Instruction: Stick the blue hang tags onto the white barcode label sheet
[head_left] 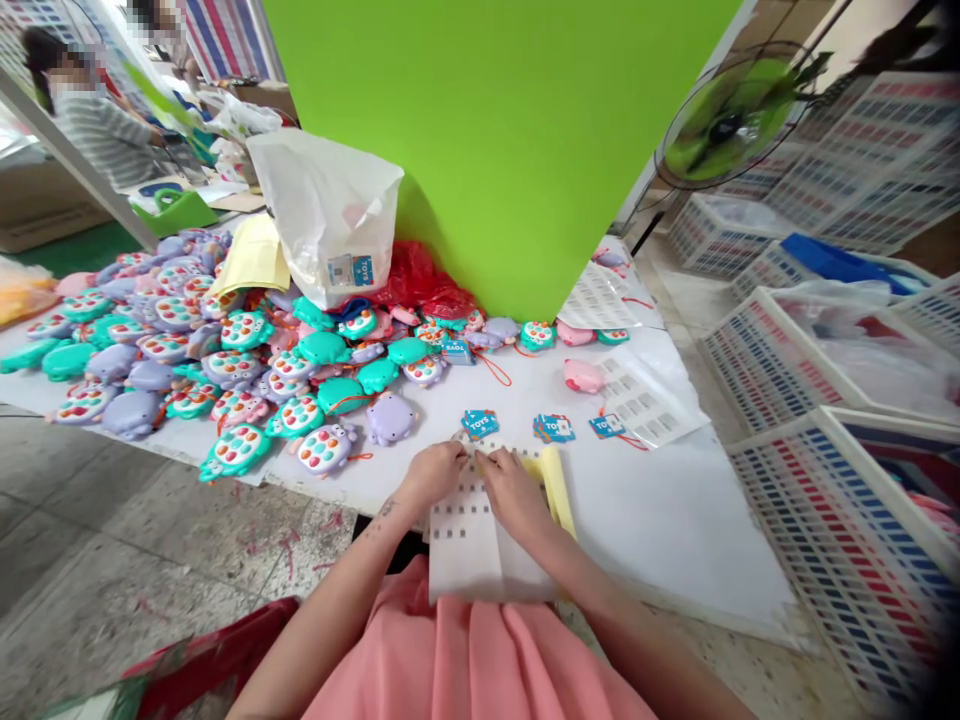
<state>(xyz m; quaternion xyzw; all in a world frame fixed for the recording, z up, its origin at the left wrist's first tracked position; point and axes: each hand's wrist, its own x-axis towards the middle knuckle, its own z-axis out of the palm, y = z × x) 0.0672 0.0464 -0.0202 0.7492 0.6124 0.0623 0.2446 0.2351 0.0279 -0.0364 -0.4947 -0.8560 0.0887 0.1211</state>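
Note:
My left hand (pixel 435 472) rests at the upper left of a pale sheet with rows of small grey marks (pixel 457 560), its fingers bent together at the sheet's top. Close beside it, my right hand (pixel 510 485) has its fingertips on the same sheet. What lies between either hand's fingers is too small to make out. A yellow sheet (pixel 556 490) curls up to the right of my right hand. Just beyond the hands lie small stacks of blue tags: one (pixel 480 424) straight ahead, another (pixel 553 428) to its right, and a third (pixel 607 426) with an orange cord.
Many purple, green and pink toys (pixel 240 450) are heaped across the left. Behind them stands a white plastic bag (pixel 330 210) before a green panel (pixel 495 150). White baskets (pixel 832 500) and a fan (pixel 724 125) are at the right. A person (pixel 105 130) is at far left.

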